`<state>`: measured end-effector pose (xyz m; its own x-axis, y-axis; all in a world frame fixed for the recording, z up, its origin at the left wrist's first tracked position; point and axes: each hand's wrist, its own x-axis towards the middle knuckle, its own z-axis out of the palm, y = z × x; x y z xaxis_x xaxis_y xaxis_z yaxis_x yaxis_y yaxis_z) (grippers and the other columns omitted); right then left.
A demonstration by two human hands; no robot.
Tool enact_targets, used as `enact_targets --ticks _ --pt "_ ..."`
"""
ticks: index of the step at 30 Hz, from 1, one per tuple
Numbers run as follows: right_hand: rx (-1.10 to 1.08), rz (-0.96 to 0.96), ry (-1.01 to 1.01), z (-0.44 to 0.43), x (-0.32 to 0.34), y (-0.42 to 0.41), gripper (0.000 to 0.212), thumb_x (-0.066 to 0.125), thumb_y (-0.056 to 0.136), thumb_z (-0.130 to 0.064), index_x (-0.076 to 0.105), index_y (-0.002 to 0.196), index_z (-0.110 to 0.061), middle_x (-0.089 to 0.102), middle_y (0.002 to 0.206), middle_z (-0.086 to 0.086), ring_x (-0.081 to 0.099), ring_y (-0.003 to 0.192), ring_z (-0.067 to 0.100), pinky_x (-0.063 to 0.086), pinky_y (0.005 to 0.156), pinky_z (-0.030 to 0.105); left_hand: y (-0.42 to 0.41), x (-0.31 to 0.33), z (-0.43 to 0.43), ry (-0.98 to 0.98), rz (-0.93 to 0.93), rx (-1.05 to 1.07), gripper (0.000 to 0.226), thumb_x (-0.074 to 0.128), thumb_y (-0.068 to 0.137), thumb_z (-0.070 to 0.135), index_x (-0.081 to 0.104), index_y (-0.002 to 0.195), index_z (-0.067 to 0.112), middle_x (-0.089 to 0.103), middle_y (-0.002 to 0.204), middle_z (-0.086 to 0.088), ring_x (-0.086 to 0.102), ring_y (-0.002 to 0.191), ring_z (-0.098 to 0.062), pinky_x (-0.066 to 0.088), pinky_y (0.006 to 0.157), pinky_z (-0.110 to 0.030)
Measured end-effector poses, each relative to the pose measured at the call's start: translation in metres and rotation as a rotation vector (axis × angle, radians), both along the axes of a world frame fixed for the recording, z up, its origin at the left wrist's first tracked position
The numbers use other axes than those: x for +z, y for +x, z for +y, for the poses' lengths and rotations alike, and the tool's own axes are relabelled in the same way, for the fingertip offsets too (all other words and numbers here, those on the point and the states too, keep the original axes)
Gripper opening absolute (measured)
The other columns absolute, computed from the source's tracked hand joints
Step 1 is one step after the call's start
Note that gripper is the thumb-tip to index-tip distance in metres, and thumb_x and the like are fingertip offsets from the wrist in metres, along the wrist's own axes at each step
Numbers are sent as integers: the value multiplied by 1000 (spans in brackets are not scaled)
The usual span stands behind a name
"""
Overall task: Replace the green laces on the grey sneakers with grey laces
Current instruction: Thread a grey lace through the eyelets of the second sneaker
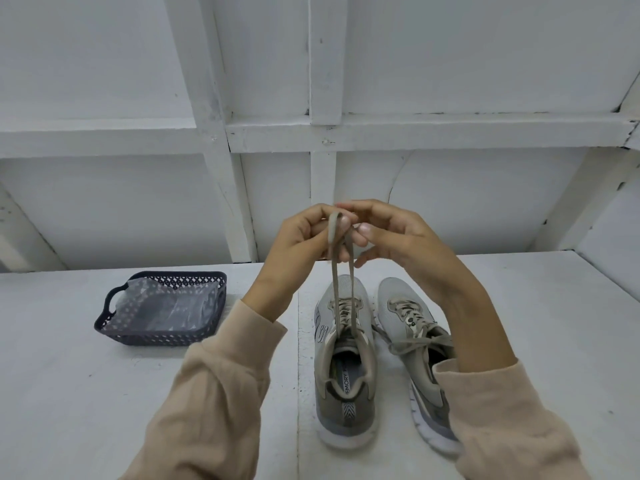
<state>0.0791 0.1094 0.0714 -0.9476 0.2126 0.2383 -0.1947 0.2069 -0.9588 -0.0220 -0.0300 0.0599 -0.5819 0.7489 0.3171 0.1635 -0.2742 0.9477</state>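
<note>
At the centre of the frame the left hand [304, 237] and right hand [391, 233] meet, fingers curled, each pinching the dull grey-olive lace [334, 271]. Its two strands run taut down to the top eyelets of the grey sneaker [346, 403] at lower centre. Just to its right stands the second sneaker [398, 296], its lace tied in a bow. Both sit on a white table [69, 393]. A dark perforated basket [180, 277] holding clear plastic lies centre left, and a white timber-framed wall [450, 64] fills the top.
</note>
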Motion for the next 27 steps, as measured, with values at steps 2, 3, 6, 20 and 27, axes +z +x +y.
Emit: enact_targets --ticks 2,3,6,20,27 --pt "-6 13 -32 1 -2 1 27 54 96 -6 63 121 -10 67 104 18 65 91 20 54 76 32 -2 0 0 -17 -8 3 10 53 96 11 62 99 6 70 75 -1 57 56 -11 53 64 -24" --pt "-33 23 -39 3 -2 1 24 57 94 -7 66 116 -10 69 97 13 65 88 19 54 75 30 -2 0 -1 -24 -20 6 10 54 96 12 62 99 6 70 76 -3 58 57 -11 53 65 -25" --pt "-150 75 -22 7 -1 6 14 67 86 -3 72 99 -6 73 82 4 64 73 13 52 67 24 -4 0 -2 -31 -69 17 12 56 94 13 62 100 5 70 84 -10 65 63 -13 53 64 -22" --pt "-55 -151 -46 -8 -32 9 9 74 81 -2 66 84 -4 73 82 19 65 61 23 53 56 28 -7 7 -10 -63 -167 -131 22 61 84 17 64 99 -1 69 93 -12 67 84 -19 58 70 -27" --pt "-111 -92 -58 -1 -20 -5 29 54 96 -33 70 104 -11 72 91 7 63 81 22 45 64 30 -10 18 -18 -60 767 40 6 67 88 6 72 90 7 73 83 -4 71 80 -17 60 77 -36"
